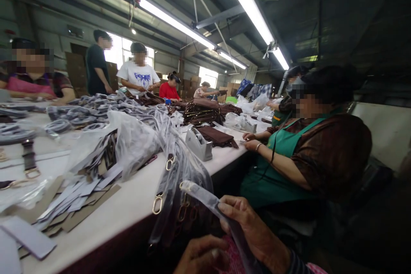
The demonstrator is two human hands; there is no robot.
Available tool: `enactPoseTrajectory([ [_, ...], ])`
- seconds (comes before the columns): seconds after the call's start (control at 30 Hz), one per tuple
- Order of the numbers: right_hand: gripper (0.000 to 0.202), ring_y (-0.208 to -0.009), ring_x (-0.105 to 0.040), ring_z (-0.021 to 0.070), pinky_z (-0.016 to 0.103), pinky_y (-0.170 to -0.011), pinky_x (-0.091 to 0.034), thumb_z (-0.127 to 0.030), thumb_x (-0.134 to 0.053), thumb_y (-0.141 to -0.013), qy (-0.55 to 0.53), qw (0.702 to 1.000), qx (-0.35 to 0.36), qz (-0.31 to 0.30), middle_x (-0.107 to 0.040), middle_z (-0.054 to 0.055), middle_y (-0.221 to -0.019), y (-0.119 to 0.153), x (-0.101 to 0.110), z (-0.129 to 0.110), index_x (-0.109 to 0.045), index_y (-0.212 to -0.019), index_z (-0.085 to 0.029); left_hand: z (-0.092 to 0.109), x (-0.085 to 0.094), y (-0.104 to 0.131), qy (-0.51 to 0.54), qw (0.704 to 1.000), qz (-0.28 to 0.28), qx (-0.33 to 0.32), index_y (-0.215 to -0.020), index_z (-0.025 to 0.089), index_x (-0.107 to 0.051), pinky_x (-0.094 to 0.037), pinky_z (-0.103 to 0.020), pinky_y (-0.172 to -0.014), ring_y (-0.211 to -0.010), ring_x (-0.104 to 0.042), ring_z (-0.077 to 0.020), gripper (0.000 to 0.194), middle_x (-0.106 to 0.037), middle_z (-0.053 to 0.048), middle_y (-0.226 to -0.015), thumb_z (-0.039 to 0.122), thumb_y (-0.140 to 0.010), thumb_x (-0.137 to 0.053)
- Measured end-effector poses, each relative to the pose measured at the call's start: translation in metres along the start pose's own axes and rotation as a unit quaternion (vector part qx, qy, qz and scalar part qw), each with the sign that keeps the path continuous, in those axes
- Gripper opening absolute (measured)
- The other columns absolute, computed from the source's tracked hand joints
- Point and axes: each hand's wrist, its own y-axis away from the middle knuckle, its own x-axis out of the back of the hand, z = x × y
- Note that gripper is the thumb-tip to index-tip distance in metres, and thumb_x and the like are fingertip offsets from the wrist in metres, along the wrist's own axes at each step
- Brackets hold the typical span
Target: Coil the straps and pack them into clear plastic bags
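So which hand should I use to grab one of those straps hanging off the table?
Probably your left hand: it looks empty and sits near the hanging straps, while your right hand already has its grip on a plastic-wrapped strap.

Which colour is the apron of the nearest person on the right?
The apron is green; it shows best in the head view.

A dark strap [205, 199] sheathed in clear, wrinkled plastic slants through the air above the wearer's lap, pinched in the right hand [247, 227], its upper end pointing toward the worktable [96, 239] and its lower length hanging down.
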Motion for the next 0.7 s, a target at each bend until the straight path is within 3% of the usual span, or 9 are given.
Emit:
enactPoseTrajectory([
  [0.1,0.035,-0.061,-0.047,0.0098,0.022,-0.058,-0.036,-0.048,-0.074,-0.087,0.116,0.991,0.03,-0.051,-0.059,-0.001,-0.069,0.029,0.011,-0.013,-0.071,-0.086,-0.014,0.034,0.014,-0.001,0.049,0.994,0.057,0.084,-0.105,0.014,-0.075,-0.048,-0.021,-0.051,-0.061,-0.069,-0.0161,0.051,-0.074,-0.009,-0.086,0.061,-0.086,-0.071],
  [0.17,0.03,-0.07,-0.054,0.0137,0.024,-0.064,-0.041,-0.045,-0.07,-0.092,0.237,0.967,0.071,-0.06,-0.065,0.001,-0.078,0.042,0.018,-0.015,-0.073,-0.091,-0.016,0.058,0.016,0.0,0.069,0.991,0.0,0.115,-0.11,0.011,-0.073,-0.051,-0.021,-0.051,-0.061,-0.073,-0.0181,0.064,-0.077,-0.014,-0.086,0.07,-0.095,-0.05],
  [0.2,0.026,-0.073,-0.057,0.0152,0.026,-0.065,-0.042,-0.042,-0.066,-0.096,0.316,0.941,0.111,-0.052,-0.067,0.002,-0.08,0.046,0.021,-0.014,-0.073,-0.09,-0.017,0.07,0.014,0.001,0.068,0.989,-0.042,0.124,-0.109,0.01,-0.073,-0.052,-0.022,-0.05,-0.06,-0.074,-0.0192,0.07,-0.077,-0.016,-0.084,0.072,-0.097,-0.043],
  [0.23,0.024,-0.074,-0.058,0.016,0.027,-0.066,-0.043,-0.036,-0.061,-0.1,0.401,0.9,0.166,-0.035,-0.067,0.003,-0.08,0.047,0.024,-0.013,-0.072,-0.089,-0.018,0.081,0.011,0.003,0.055,0.986,-0.084,0.134,-0.11,0.009,-0.073,-0.052,-0.021,-0.05,-0.059,-0.074,-0.019,0.071,-0.078,-0.017,-0.084,0.07,-0.099,-0.04],
  [0.37,0.025,-0.07,-0.056,0.0176,0.031,-0.072,-0.049,-0.012,-0.044,-0.104,0.626,0.678,0.386,0.014,-0.064,0.005,-0.075,0.044,0.037,-0.015,-0.067,-0.098,-0.017,0.108,-0.004,0.008,-0.009,0.968,-0.19,0.165,-0.102,0.005,-0.076,-0.04,-0.018,-0.037,-0.041,-0.063,-0.0138,0.046,-0.076,-0.014,-0.07,0.047,-0.1,-0.056],
  [0.43,0.027,-0.074,-0.058,0.0191,0.034,-0.077,-0.052,-0.006,-0.041,-0.102,0.668,0.601,0.438,0.024,-0.066,0.006,-0.078,0.041,0.044,-0.023,-0.066,-0.107,-0.015,0.111,-0.009,0.008,-0.02,0.968,-0.192,0.16,-0.096,0.007,-0.077,-0.035,-0.017,-0.035,-0.036,-0.056,-0.0109,0.035,-0.073,-0.011,-0.063,0.039,-0.095,-0.064],
  [0.47,0.028,-0.076,-0.059,0.0199,0.034,-0.078,-0.052,-0.005,-0.041,-0.101,0.677,0.578,0.454,0.028,-0.067,0.007,-0.08,0.04,0.046,-0.029,-0.065,-0.11,-0.015,0.112,-0.011,0.008,-0.023,0.972,-0.179,0.148,-0.094,0.008,-0.076,-0.035,-0.016,-0.035,-0.036,-0.054,-0.0098,0.032,-0.072,-0.009,-0.062,0.038,-0.094,-0.067],
  [0.57,0.028,-0.083,-0.063,0.0218,0.034,-0.077,-0.055,-0.005,-0.046,-0.099,0.673,0.56,0.481,0.051,-0.07,0.009,-0.088,0.031,0.048,-0.045,-0.063,-0.119,-0.015,0.11,-0.019,0.01,-0.025,0.986,-0.134,0.093,-0.09,0.01,-0.074,-0.038,-0.015,-0.039,-0.037,-0.054,-0.0078,0.032,-0.072,-0.007,-0.063,0.041,-0.095,-0.067],
  [0.7,0.029,-0.09,-0.066,0.0228,0.036,-0.082,-0.056,-0.008,-0.047,-0.101,0.633,0.601,0.475,0.113,-0.071,0.01,-0.097,0.01,0.043,-0.046,-0.062,-0.125,-0.015,0.114,-0.034,0.02,-0.013,0.99,-0.127,0.057,-0.101,0.013,-0.072,-0.041,-0.015,-0.045,-0.047,-0.061,-0.0096,0.028,-0.073,-0.008,-0.073,0.04,-0.095,-0.067],
])
